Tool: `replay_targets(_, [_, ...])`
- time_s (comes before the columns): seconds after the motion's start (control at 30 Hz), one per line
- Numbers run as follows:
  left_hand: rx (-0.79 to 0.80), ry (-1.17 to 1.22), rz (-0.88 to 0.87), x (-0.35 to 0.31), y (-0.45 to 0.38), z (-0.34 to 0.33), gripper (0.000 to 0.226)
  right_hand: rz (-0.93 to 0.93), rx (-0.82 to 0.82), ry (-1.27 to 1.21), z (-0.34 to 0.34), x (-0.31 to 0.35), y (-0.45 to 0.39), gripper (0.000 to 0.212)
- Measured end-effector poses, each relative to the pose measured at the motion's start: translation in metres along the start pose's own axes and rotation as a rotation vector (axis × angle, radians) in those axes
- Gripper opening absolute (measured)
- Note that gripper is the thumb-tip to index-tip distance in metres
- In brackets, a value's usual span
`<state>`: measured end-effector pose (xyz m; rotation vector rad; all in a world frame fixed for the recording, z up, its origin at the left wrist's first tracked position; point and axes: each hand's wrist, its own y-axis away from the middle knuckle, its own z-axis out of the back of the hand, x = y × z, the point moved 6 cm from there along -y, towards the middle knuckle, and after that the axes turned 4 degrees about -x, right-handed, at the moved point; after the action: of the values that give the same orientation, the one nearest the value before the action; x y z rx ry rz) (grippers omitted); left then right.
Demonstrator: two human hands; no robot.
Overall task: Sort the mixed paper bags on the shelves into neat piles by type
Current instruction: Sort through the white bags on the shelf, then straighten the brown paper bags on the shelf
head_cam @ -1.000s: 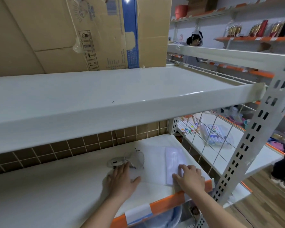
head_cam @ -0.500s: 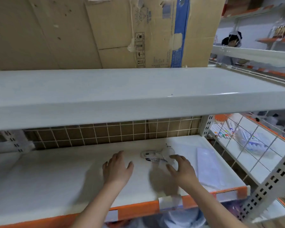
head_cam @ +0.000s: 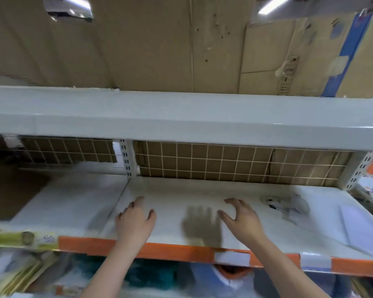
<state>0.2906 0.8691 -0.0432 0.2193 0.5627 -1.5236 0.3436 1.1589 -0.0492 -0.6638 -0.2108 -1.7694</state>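
Hovering over the shelf's (head_cam: 172, 190) bare front edge: left hand (head_cam: 136, 222) and right hand (head_cam: 242, 222), both grips wide, empty. Pale bags (head_cam: 362, 226) sit at right end; reach there, lift flat.

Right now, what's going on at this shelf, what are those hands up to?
A person is reaching into a white store shelf with both bare hands. The left hand and the right hand are spread open over a bare stretch of it, holding nothing. Off to the right lie a flat pale sheet or bag and a small blurred clear packet, neither one touched. Flattened cardboard stands behind the shelf above. No sorted piles show yet.
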Motion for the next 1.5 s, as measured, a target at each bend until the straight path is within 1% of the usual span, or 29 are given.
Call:
replay_targets(0.2, [-0.067, -0.045, 0.059, 0.109, 0.0, 0.066, 0.051, 0.066, 0.05, 0.027, -0.059, 0.098, 0.018, 0.049])
replay_targets(0.4, [-0.111, -0.127, 0.052, 0.191, -0.006, 0.127, 0.05, 0.115, 0.072, 0.026, -0.105, 0.188, 0.035, 0.05])
replay_targets(0.63, [-0.181, -0.11, 0.07, 0.253, -0.012, 0.173, 0.046, 0.177, 0.121, -0.001, -0.146, 0.271, 0.045, 0.049])
replay_targets(0.77, [-0.217, -0.115, 0.117, 0.287, -0.019, 0.19, 0.042, 0.218, 0.141, -0.022, -0.17, 0.313, 0.037, 0.049])
replay_targets(0.87, [-0.216, -0.097, 0.168, 0.316, -0.031, 0.199, 0.043, 0.243, 0.169, -0.06, -0.193, 0.341, 0.028, 0.049])
replay_targets(1.13, [-0.245, -0.125, 0.218, 0.389, -0.097, 0.23, 0.045, 0.233, 0.255, -0.056, -0.263, 0.41, -0.015, 0.05])
replay_targets(1.3, [-0.279, -0.133, 0.261, 0.435, -0.132, 0.255, 0.048, 0.268, 0.293, -0.018, -0.303, 0.457, -0.035, 0.051])
replay_targets(1.5, [-0.257, -0.189, 0.271, 0.498, -0.17, 0.286, 0.048, 0.263, 0.336, -0.011, -0.353, 0.507, -0.043, 0.052])
